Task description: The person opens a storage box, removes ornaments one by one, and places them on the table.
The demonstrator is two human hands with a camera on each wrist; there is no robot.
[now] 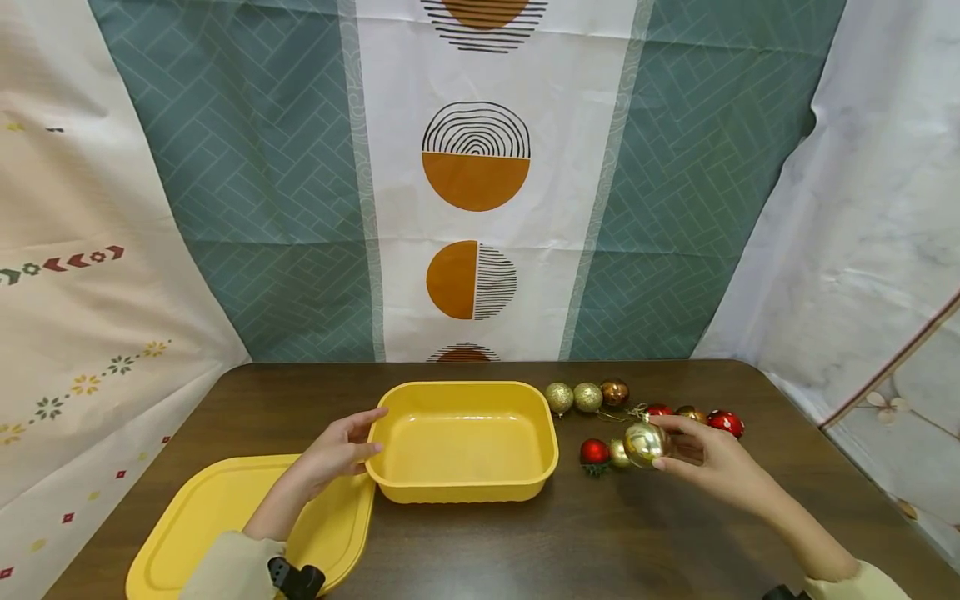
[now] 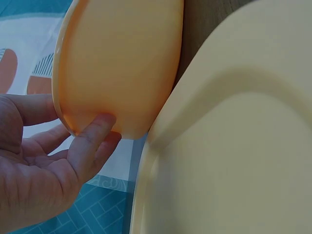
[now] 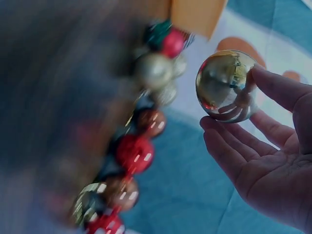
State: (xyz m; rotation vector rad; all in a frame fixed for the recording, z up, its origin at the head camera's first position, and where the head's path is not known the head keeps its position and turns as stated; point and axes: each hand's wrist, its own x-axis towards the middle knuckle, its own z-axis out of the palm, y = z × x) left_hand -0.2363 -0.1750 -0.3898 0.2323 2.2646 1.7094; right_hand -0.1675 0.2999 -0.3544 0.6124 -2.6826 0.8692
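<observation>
My left hand holds the left wall of a yellow plastic tub, its digits on both sides of the rim. The left wrist view shows fingertips against the tub's outer wall. On the right, my right hand pinches a shiny gold bauble between thumb and fingers, above the table. Close by lie a red bauble with green trim and a small gold bauble, partly hidden by the held one.
Two glittery gold baubles and a bronze one lie right of the tub. Red baubles and another bronze one sit behind my right hand. A yellow lid lies at the left of the dark table.
</observation>
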